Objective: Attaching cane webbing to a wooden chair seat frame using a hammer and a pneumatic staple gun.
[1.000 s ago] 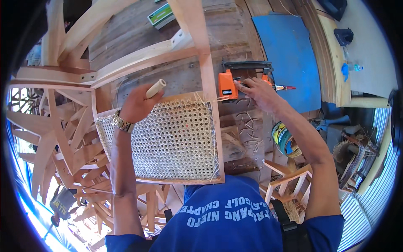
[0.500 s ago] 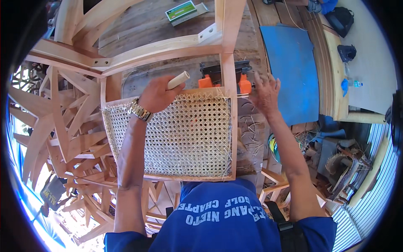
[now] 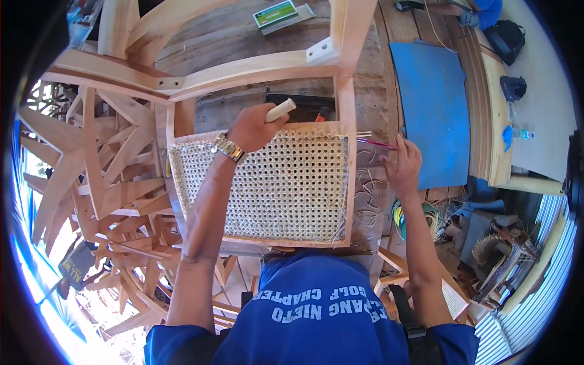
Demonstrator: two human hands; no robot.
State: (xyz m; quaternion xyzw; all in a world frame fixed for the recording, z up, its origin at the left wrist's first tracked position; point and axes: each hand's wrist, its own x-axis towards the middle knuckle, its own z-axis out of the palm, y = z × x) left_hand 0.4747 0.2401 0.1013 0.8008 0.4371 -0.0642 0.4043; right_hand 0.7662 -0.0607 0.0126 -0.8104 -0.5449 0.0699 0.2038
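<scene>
My left hand (image 3: 259,125) grips a short pale cylindrical piece (image 3: 281,109) just above the top rail of a wooden frame (image 3: 345,176) fitted with a woven cane panel (image 3: 274,188); loose strands stick out along its edges. My right hand (image 3: 403,163), right of the frame, has curled fingers on the end of a thin red tool (image 3: 374,142), beside pale strands poking past the rail. An orange-and-black power tool (image 3: 322,114) is mostly hidden behind the frame.
A wooden chair frame (image 3: 243,72) lies above the panel, with a green-and-white box (image 3: 274,17) beyond. Right are a blue sheet (image 3: 432,109), a black bag (image 3: 505,42) and another person's leg (image 3: 468,15). Stacked wooden parts (image 3: 103,164) crowd the left; cut strands litter the bench (image 3: 371,219).
My right hand has left the orange tool, moved right and down and taken the thin red tool. My left hand still holds the cylinder. The view has shifted, and the other person's leg shows more.
</scene>
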